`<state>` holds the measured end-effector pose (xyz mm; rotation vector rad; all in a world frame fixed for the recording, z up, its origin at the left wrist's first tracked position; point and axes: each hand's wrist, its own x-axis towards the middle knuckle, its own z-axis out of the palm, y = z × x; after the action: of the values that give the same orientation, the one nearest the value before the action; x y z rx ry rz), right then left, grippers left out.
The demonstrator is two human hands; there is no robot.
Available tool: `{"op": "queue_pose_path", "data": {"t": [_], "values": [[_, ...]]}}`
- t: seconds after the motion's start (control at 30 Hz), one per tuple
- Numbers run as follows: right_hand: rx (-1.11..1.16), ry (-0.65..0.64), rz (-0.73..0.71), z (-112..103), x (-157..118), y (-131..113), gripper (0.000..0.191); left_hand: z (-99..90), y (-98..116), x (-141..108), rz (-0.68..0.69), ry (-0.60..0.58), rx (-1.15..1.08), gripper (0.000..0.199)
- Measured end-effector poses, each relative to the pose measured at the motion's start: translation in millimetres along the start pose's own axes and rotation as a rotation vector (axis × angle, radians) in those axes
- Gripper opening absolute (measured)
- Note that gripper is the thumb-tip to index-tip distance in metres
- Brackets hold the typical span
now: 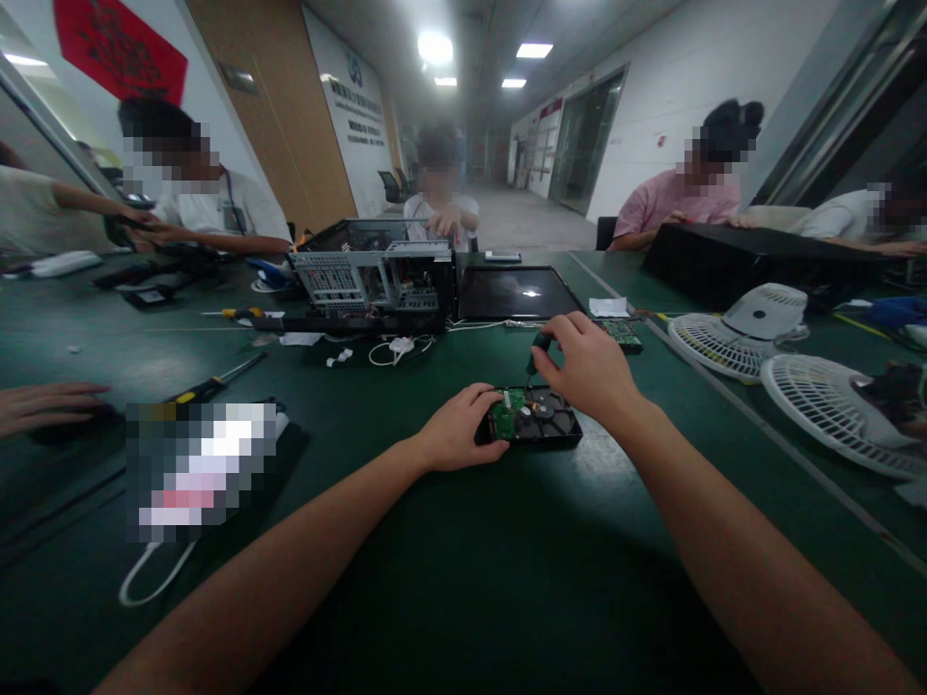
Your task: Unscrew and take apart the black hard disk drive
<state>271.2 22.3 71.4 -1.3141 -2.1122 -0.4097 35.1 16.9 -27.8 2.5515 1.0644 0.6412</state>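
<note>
A hard drive [556, 425] lies on the green table, its underside and green circuit board [507, 413] facing up. My left hand [458, 429] is closed around the drive's left end, fingers at the far edge and thumb at the near one. In my right hand [588, 367] is a screwdriver with a dark green handle [537, 353], gripped between thumb and fingers. Its shaft points down, and the tip meets the drive near the board's right side; the exact spot is too small to make out.
An opened computer case [377, 285] and a dark flat panel [516, 292] stand beyond the drive. White fan parts [832, 410] are at right. A yellow-black screwdriver [210, 388] lies at left, near another person's hand [50, 405]. Several people sit around the table.
</note>
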Motion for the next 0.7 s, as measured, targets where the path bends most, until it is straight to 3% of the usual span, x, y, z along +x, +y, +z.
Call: {"op": "queue_pose_path", "data": {"t": [0.4, 0.7], "values": [[0.033, -0.006, 0.052, 2.7, 0.0, 1.8, 0.023, 0.0, -1.0, -0.3, -0.001, -0.003, -0.007, 0.073], [0.072, -0.017, 0.036, 3.6, -0.8, 0.9, 0.017, -1.8, 1.0, -0.1, -0.007, -0.012, -0.003, 0.074]]}}
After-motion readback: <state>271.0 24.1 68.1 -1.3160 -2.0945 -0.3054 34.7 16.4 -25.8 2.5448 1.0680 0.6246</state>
